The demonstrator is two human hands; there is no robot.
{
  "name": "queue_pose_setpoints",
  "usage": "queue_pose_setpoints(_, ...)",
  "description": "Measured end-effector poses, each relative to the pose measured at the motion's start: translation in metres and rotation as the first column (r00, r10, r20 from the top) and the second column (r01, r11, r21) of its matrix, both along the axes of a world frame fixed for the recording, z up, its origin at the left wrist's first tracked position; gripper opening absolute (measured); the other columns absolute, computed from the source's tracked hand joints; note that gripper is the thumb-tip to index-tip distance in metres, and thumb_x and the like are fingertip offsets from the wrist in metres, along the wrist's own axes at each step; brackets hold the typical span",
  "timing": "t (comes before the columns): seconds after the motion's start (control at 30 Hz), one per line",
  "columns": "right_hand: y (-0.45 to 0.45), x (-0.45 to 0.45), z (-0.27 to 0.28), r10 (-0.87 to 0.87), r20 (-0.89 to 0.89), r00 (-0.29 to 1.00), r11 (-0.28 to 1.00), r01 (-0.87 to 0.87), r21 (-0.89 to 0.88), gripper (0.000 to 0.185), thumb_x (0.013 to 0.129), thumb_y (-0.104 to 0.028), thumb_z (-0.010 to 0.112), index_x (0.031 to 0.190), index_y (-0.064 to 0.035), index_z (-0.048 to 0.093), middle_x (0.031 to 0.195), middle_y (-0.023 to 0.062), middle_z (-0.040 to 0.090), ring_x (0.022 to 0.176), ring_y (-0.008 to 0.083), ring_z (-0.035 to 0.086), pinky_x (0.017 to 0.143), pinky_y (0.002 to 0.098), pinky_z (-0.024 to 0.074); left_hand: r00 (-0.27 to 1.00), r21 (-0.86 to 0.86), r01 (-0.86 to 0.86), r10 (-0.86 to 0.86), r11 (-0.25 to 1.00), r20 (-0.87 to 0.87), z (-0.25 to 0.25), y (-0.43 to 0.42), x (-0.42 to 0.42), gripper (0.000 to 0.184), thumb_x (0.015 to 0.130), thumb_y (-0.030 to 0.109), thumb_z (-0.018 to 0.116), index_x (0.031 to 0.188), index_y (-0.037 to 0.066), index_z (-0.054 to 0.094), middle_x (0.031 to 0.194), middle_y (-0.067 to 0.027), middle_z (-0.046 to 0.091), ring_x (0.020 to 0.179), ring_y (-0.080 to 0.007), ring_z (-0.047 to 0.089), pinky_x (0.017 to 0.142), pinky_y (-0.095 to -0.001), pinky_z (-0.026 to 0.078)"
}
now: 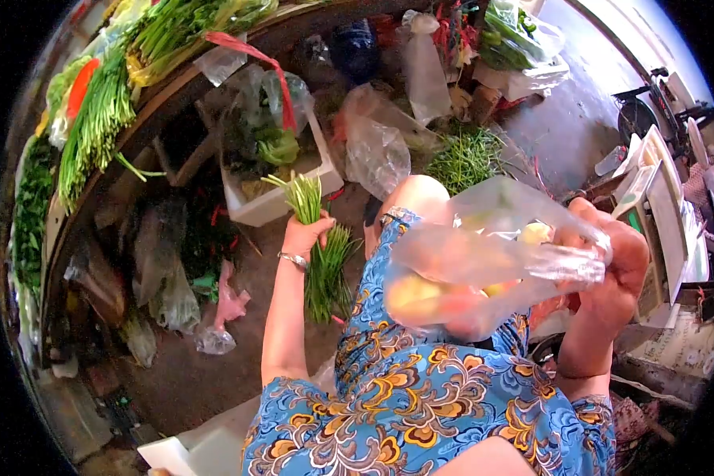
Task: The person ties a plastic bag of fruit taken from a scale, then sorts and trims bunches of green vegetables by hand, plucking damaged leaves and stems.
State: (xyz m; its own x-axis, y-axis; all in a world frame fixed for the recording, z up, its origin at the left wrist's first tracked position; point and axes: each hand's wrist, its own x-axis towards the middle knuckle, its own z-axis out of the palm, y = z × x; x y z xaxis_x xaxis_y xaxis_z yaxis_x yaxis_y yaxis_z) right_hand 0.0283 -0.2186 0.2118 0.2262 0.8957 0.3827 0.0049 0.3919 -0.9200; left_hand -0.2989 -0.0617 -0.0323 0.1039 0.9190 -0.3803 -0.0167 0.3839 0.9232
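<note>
My left hand (303, 240) is wrapped round a bunch of thin green stalks (329, 274), like garlic chives. Their pale cut ends stick up past my thumb, and the longer green part hangs down beside my wrist. In my right hand (617, 258), raised on the right, the gathered top of a clear plastic bag (492, 270) is gripped. Round yellow and reddish fruit (414, 298) shows through the bag, blurred by the plastic. The bag hangs over my lap, in front of my patterned dress (420, 397).
A white foam box (282, 200) with greens and plastic stands ahead. Loose green stalks (470, 159) lie on the floor beyond my knee. A curved vegetable stand (147, 131) runs along the left. Boxes (650, 230) stand at the right, near a wheel (636, 119).
</note>
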Motion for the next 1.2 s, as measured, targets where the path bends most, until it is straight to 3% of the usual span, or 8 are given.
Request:
queue_pose_setpoints(0.13,-0.002,0.012,-0.012,0.179,-0.042,0.983,0.966,-0.167,0.199,0.026,0.08,-0.026,0.071,0.065,-0.0082,0.061,0.064,0.0089,0.064,0.055,0.0214,0.055,0.056,0.0326,0.0385,0.975,0.042,0.121,-0.111,0.992,-0.195,-0.032,0.012,-0.013,0.016,0.077,0.005,0.072,0.086,0.001,0.06,0.074,-0.006,0.063,0.047,-0.0143,0.055,0.04,-0.0275,0.045)
queue_pose_setpoints(0.23,0.007,0.034,-0.009,0.516,0.04,0.855,0.841,-0.515,0.166,0.027,0.075,-0.029,0.076,0.072,-0.0036,0.069,0.071,0.0109,0.067,0.058,0.0237,0.058,0.056,0.0344,0.04,0.94,-0.001,0.157,-0.149,0.988,-0.306,-0.023,0.027,-0.003,0.016,0.077,0.006,0.072,0.087,0.0,0.061,0.076,-0.0059,0.063,0.05,-0.0134,0.056,0.041,-0.0273,0.046)
queue_pose_setpoints(0.27,0.005,0.023,-0.013,0.442,-0.017,0.897,0.879,-0.429,0.208,0.034,0.084,-0.034,0.069,0.064,-0.0069,0.065,0.062,0.0083,0.065,0.053,0.0185,0.055,0.051,0.0291,0.043,0.936,-0.003,0.178,-0.17,0.984,-0.307,-0.021,0.033,0.003,0.016,0.077,0.006,0.072,0.087,0.0,0.061,0.076,-0.0059,0.063,0.05,-0.0134,0.056,0.041,-0.0273,0.046)
queue_pose_setpoints(0.5,0.008,0.029,-0.013,0.582,-0.042,0.812,0.807,-0.569,0.159,0.015,0.078,-0.017,0.073,0.071,-0.0042,0.069,0.067,0.0113,0.067,0.052,0.019,0.058,0.054,0.0284,0.0398,0.938,0.214,0.219,-0.144,0.952,-0.317,-0.003,0.069,0.059,0.015,0.081,0.01,0.071,0.086,0.001,0.06,0.071,-0.0032,0.06,0.053,-0.0102,0.054,0.046,-0.0255,0.045)
queue_pose_setpoints(0.73,0.02,0.045,-0.015,0.711,-0.001,0.703,0.694,-0.701,0.167,0.014,0.078,-0.017,0.073,0.073,-0.0043,0.069,0.071,0.012,0.068,0.055,0.0191,0.059,0.056,0.0285,0.0419,0.925,0.244,0.25,-0.157,0.937,-0.346,0.006,0.083,0.077,0.011,0.084,0.01,0.068,0.086,0.001,0.062,0.072,-0.0012,0.062,0.053,-0.0097,0.054,0.048,-0.0247,0.044)
queue_pose_setpoints(0.77,0.02,0.045,-0.016,0.692,-0.021,0.721,0.715,-0.681,0.158,0.015,0.078,-0.018,0.074,0.072,-0.0048,0.069,0.072,0.0116,0.068,0.056,0.0192,0.059,0.057,0.0284,0.0428,0.894,0.238,0.243,-0.121,0.941,-0.432,0.009,0.082,0.073,0.013,0.083,0.01,0.069,0.087,0.0,0.062,0.073,-0.0018,0.062,0.053,-0.0098,0.054,0.048,-0.0248,0.045)
queue_pose_setpoints(1.03,0.017,0.03,-0.01,0.485,-0.079,0.871,0.873,-0.478,0.096,0.028,0.073,-0.028,0.077,0.063,-0.0045,0.065,0.064,0.0091,0.065,0.055,0.0213,0.057,0.054,0.0311,0.041,0.954,0.237,0.146,-0.074,0.96,-0.289,0.052,0.044,0.04,0.019,0.076,0.008,0.075,0.086,0.001,0.06,0.073,-0.0034,0.062,0.05,-0.0088,0.051,0.043,-0.0232,0.041)
queue_pose_setpoints(1.2,0.019,0.039,-0.015,0.535,-0.027,0.844,0.834,-0.523,0.178,0.027,0.075,-0.027,0.076,0.068,-0.0032,0.067,0.069,0.0106,0.067,0.058,0.0229,0.058,0.058,0.0332,0.0416,0.977,0.27,0.095,-0.038,0.958,-0.208,0.073,0.034,0.036,0.015,0.079,0.006,0.071,0.088,0.001,0.06,0.07,-0.0018,0.06,0.048,-0.0075,0.049,0.042,-0.0222,0.038)
